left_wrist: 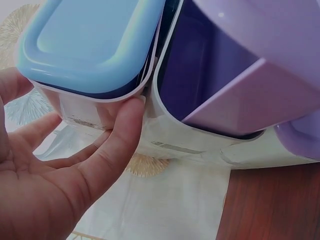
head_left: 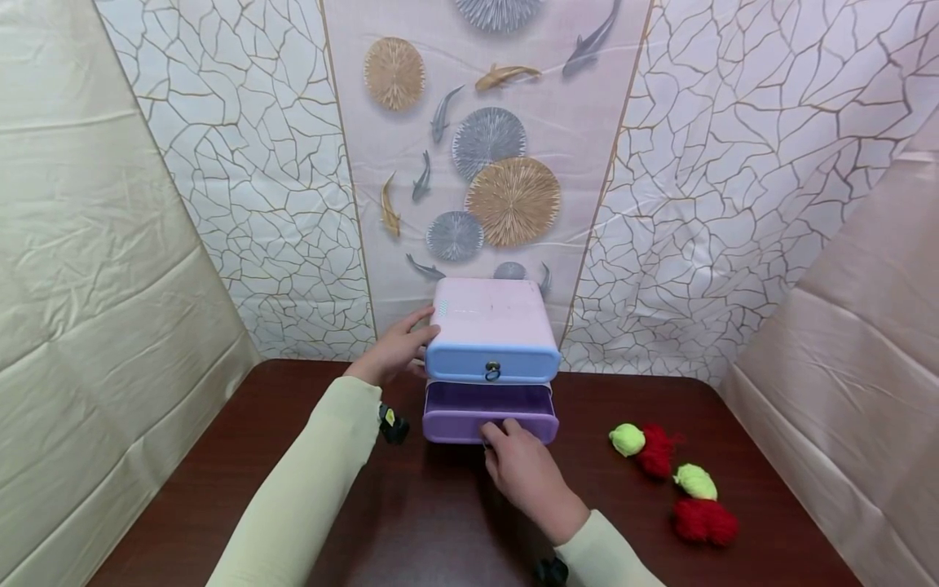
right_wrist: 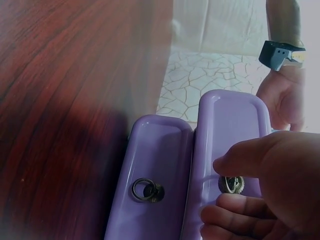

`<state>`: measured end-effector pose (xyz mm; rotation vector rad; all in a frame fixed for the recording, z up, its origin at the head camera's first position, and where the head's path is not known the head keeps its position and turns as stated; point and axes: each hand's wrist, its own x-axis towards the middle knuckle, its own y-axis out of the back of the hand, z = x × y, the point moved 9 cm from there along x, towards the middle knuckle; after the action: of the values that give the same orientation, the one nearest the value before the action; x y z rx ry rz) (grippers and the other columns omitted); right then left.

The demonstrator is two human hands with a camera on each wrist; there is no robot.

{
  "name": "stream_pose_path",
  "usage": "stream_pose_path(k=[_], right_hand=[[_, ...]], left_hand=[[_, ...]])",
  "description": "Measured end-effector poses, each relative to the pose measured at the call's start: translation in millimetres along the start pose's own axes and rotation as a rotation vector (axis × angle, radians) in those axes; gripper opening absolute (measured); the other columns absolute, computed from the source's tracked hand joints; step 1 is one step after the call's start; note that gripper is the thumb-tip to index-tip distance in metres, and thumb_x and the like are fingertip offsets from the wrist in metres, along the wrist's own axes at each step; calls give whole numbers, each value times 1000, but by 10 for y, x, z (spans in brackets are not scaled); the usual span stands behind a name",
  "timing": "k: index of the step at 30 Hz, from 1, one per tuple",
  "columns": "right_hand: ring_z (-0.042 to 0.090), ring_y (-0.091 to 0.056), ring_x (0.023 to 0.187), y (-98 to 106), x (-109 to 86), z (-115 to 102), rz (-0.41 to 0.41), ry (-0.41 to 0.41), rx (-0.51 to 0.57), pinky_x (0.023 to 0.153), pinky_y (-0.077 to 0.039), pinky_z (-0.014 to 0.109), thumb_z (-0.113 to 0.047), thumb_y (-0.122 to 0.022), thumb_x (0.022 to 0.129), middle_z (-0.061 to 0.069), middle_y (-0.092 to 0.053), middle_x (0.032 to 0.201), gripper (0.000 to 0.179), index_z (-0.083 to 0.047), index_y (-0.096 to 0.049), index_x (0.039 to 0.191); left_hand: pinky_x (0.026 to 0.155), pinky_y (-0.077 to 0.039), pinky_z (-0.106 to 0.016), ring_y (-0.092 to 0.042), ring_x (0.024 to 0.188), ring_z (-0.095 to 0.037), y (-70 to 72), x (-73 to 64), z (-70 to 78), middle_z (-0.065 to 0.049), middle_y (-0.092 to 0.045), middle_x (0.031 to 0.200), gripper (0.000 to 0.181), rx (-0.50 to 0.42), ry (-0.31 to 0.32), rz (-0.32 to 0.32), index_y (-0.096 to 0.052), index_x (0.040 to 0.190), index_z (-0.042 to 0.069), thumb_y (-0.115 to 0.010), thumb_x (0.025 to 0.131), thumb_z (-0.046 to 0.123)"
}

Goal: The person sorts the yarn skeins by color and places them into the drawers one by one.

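A small cabinet [head_left: 491, 314] with a pink top stands on the table. Its blue top drawer [head_left: 462, 364] is closed and has a ring handle. Below it, the purple drawer [head_left: 447, 425] is pulled out; its inside shows dark purple, though not all of it is visible. My left hand [head_left: 392, 349] steadies the cabinet's left side, fingers spread and thumb [left_wrist: 131, 112] against the rim beside the blue drawer. At the purple drawer's front is my right hand [head_left: 528, 473]. Its thumb and fingers curl around the ring handle [right_wrist: 230, 184].
Another purple drawer [right_wrist: 155, 155] with a ring handle lies below the pulled-out one. On the table's right side are two green-and-red yarn pieces, with green balls [head_left: 627, 439] and red bundles [head_left: 704, 522]. A patterned cloth [head_left: 279, 204] hangs behind the table.
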<state>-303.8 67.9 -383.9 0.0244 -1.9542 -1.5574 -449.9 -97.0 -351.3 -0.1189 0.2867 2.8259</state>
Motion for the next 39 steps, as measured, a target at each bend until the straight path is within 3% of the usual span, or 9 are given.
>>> stream_pose_path(k=[13, 21, 30, 39], right_hand=[[17, -55, 65, 45, -62, -49, 18, 28, 5, 56, -45, 30, -14, -72, 83, -2, -52, 76, 15, -16, -64, 96], [18, -57, 66, 76, -116, -85, 32, 39, 10, 57, -46, 31, -15, -73, 82, -2, -53, 76, 16, -16, -64, 96], [15, -57, 67, 40, -150, -92, -46, 16, 38, 57, -47, 29, -15, -72, 85, -2, -55, 79, 17, -16, -66, 100], [15, -57, 67, 63, -174, -99, -32, 24, 38, 57, -46, 28, -15, -72, 84, -3, -54, 78, 16, -17, -65, 98]], left_hand=[[79, -58, -49, -67, 96, -27, -3, 6, 11, -26, -57, 127, 59, 8, -4, -6, -22, 154, 32, -48, 101, 36], [71, -59, -43, -67, 96, -28, 14, 15, 5, -23, -59, 125, 59, 12, 6, 14, -24, 153, 33, -50, 101, 35], [74, -59, -45, -66, 98, -28, 11, -12, 18, -24, -58, 127, 59, 14, -1, 13, -24, 154, 32, -50, 101, 35], [75, -59, -45, -65, 100, -29, -7, -32, 27, -25, -56, 130, 59, 10, -9, 2, -23, 154, 30, -49, 101, 35]])
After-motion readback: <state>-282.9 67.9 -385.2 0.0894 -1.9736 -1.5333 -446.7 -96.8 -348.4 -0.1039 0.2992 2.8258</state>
